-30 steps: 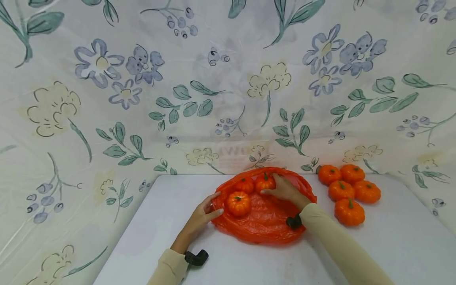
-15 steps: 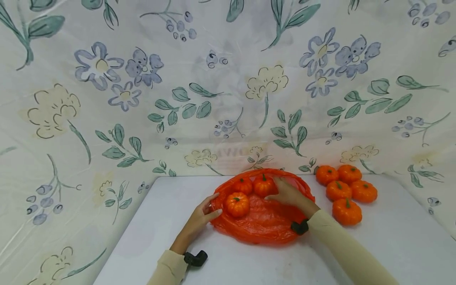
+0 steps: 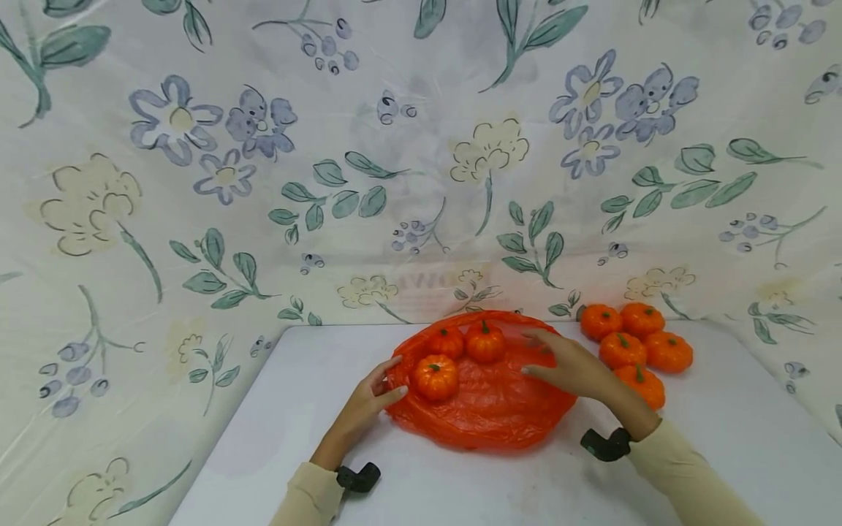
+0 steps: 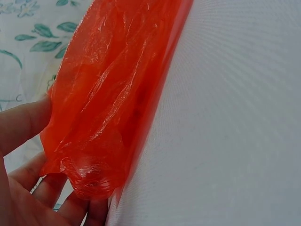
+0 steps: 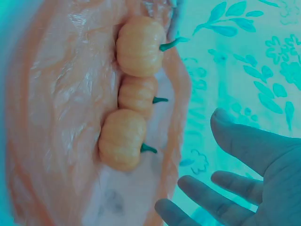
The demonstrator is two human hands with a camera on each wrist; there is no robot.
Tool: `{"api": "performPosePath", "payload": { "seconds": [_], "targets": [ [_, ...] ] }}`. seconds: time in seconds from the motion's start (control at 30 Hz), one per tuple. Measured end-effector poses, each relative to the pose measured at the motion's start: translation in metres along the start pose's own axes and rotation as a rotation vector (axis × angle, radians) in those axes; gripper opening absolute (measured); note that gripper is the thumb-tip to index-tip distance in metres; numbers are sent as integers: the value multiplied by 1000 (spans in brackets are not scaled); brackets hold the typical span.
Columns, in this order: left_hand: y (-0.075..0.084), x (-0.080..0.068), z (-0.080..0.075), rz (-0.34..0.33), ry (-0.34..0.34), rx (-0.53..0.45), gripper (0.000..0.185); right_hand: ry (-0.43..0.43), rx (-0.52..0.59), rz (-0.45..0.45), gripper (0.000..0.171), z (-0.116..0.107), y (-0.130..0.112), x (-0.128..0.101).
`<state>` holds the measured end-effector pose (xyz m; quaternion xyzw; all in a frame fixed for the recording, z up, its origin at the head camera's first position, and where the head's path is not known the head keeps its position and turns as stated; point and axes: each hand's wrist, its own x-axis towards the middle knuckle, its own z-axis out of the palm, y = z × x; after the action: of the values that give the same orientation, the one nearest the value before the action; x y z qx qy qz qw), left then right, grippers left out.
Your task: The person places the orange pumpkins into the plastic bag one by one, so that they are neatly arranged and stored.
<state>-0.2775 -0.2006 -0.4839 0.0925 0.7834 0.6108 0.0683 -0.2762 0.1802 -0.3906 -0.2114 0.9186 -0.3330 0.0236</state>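
A crinkled, translucent orange plastic bag [image 3: 487,409] lies at centre frame, holding three small orange pumpkins [image 3: 435,377]; the left hand [image 3: 368,398] pinches its edge while the right hand [image 3: 572,365] hovers spread wide.

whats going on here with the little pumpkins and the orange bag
A person sits at a white table with an orange plastic bag lying on it. Three small pumpkins rest on the bag. The left hand pinches the bag's left edge, and the right hand hovers open over its right side. Five more pumpkins sit beside the bag.
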Motion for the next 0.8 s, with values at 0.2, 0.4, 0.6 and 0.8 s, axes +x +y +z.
{"api": "performPosePath", "payload": {
  "seconds": [0.2,0.4,0.6,0.8],
  "targets": [
    [1,0,0,8,3,-2,64,50,-17,-43,62,-12,8,-25],
    [-4,-6,4,-14,12,-7,65,117,-41,-17,62,-22,18,-59],
    [-5,-6,4,-14,36,-13,64,202,-88,73,63,-41,31,-82],
    [-2,-1,2,0,32,-11,64,210,-79,169,70,-56,53,-101]
  ]
}}
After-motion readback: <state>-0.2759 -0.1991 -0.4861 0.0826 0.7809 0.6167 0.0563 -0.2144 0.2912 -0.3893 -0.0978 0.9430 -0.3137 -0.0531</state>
